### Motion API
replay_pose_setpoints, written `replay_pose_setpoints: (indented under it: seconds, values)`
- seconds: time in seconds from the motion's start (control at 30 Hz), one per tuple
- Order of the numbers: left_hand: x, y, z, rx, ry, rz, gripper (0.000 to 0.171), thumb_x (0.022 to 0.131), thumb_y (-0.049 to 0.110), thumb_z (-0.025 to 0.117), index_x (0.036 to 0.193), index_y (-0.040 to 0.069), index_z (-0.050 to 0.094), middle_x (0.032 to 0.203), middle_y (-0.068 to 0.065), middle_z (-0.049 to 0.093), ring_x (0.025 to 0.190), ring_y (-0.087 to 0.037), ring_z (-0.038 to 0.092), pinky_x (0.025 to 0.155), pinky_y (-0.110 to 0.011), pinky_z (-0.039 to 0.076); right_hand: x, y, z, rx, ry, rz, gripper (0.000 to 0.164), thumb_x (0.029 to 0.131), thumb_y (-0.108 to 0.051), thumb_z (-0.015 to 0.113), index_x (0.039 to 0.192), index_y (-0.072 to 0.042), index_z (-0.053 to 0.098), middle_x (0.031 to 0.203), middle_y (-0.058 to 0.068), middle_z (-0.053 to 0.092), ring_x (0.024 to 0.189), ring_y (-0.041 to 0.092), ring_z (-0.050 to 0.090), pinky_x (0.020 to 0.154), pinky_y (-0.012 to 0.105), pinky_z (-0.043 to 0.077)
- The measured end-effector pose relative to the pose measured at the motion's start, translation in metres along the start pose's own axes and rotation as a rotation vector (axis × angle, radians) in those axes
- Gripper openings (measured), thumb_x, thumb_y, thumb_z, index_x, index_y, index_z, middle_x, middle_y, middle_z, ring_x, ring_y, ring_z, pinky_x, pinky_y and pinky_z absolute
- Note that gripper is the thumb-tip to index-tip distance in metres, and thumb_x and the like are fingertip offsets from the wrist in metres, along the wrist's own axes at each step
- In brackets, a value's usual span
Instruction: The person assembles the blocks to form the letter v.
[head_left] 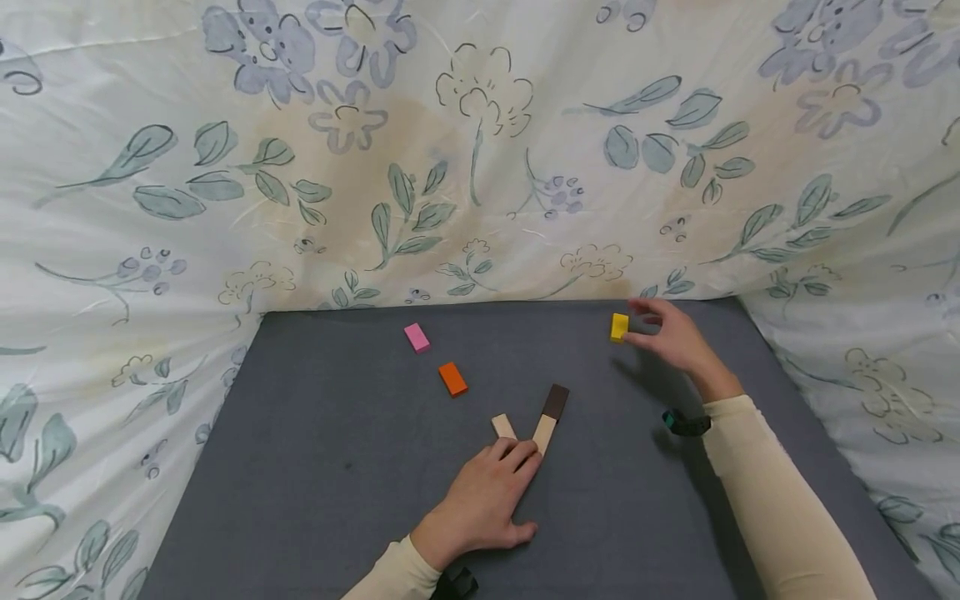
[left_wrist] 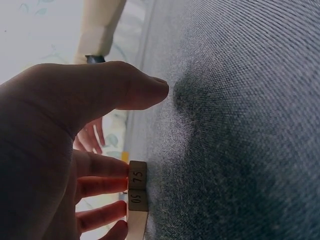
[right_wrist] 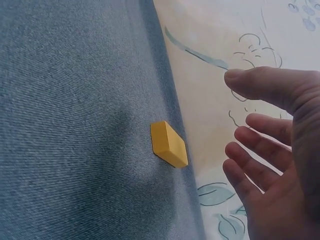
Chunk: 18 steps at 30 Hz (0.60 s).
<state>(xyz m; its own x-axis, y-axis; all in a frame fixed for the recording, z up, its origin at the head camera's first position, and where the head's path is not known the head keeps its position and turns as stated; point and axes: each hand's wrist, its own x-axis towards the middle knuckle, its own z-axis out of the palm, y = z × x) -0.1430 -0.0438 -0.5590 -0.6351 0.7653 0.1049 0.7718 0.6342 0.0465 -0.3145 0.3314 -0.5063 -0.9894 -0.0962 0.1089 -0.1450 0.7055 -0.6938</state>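
My left hand rests its fingertips on two pale wooden blocks, its thumb held apart from them. The left block and the right block spread away from the fingers in a V; their near ends are partly hidden. In the left wrist view, the fingers touch the printed block ends. A dark brown block adjoins the far end of the right pale block. Beside the yellow block, my right hand hovers with loosely bent fingers; the right wrist view shows a gap between them.
An orange block and a pink block lie on the grey cloth surface, left of the middle. Floral fabric rises along the surface's back edge and both sides. The yellow block lies near the back edge.
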Motion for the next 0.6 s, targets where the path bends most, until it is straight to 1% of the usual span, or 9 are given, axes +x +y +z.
replay_pose_setpoints:
  seconds: [0.17, 0.4, 0.6]
  values:
    - [0.0, 0.0, -0.001, 0.0, 0.006, 0.001, 0.086, 0.089, 0.063, 0.079, 0.156, 0.014, 0.058, 0.154, -0.001, 0.052, 0.132, -0.02, 0.05, 0.107, -0.037, 0.05, 0.003, 0.003, -0.001, -0.018, -0.006, -0.008, 0.069, 0.099, -0.012, 0.081, 0.158, 0.004, 0.047, 0.155, 0.029, 0.049, 0.139, 0.051, 0.048, 0.117, 0.066, 0.037]
    - [0.002, 0.001, -0.004, -0.005, -0.009, -0.009, 0.086, 0.089, 0.062, 0.079, 0.157, 0.014, 0.057, 0.155, -0.001, 0.052, 0.133, -0.02, 0.05, 0.107, -0.036, 0.05, 0.007, 0.012, -0.001, -0.015, -0.029, -0.001, 0.072, 0.099, -0.014, 0.081, 0.159, 0.003, 0.046, 0.157, 0.029, 0.047, 0.14, 0.052, 0.047, 0.116, 0.068, 0.036]
    - [0.004, 0.001, -0.007, -0.006, -0.01, -0.011, 0.086, 0.089, 0.062, 0.08, 0.157, 0.013, 0.058, 0.155, -0.001, 0.052, 0.133, -0.02, 0.05, 0.107, -0.036, 0.05, 0.015, 0.017, 0.0, -0.014, -0.049, 0.026, 0.075, 0.099, -0.017, 0.082, 0.161, 0.002, 0.044, 0.159, 0.028, 0.046, 0.142, 0.051, 0.046, 0.117, 0.069, 0.035]
